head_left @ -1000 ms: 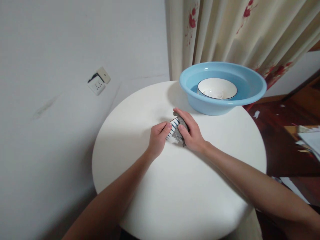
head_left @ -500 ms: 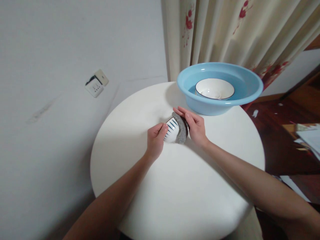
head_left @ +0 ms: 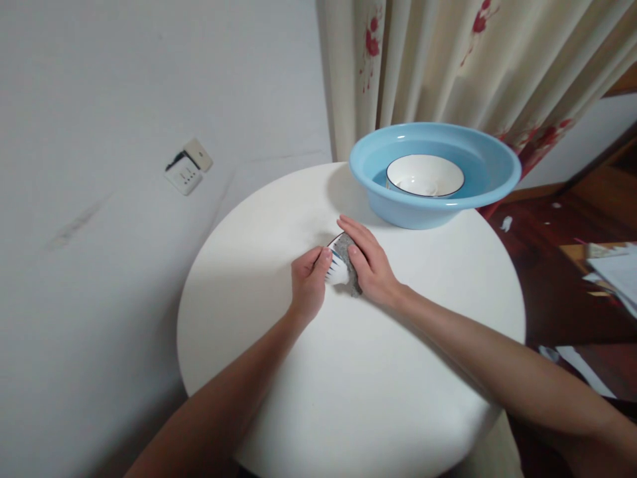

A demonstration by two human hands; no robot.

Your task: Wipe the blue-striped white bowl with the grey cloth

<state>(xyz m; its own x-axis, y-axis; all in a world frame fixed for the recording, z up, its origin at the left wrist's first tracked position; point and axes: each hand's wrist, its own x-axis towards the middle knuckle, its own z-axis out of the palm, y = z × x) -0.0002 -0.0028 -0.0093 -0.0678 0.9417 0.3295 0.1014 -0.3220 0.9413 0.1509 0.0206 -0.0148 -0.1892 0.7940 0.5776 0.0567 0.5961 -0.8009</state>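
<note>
Over the white round table, a small white bowl (head_left: 337, 269) with blue pointed stripes is tilted on its side between my hands. My left hand (head_left: 309, 277) is closed on the bowl's left edge, thumb lying on its outer face. My right hand (head_left: 372, 265) presses a grey cloth (head_left: 355, 279) against the bowl's right side, its thumb bent over the cloth and its fingers stretched along the far side. The palm and fingers hide most of the cloth and part of the bowl.
At the table's back right stands a light blue basin (head_left: 413, 216) with a larger white bowl (head_left: 448, 174) in it. A wall with a socket (head_left: 184, 174) rises at the left, a floral curtain (head_left: 423, 66) hangs behind, and papers (head_left: 614, 272) lie at the right.
My right hand has shifted left with the grey cloth, now covering more of the bowl, and its thumb has come down over the cloth. My left hand keeps its hold.
</note>
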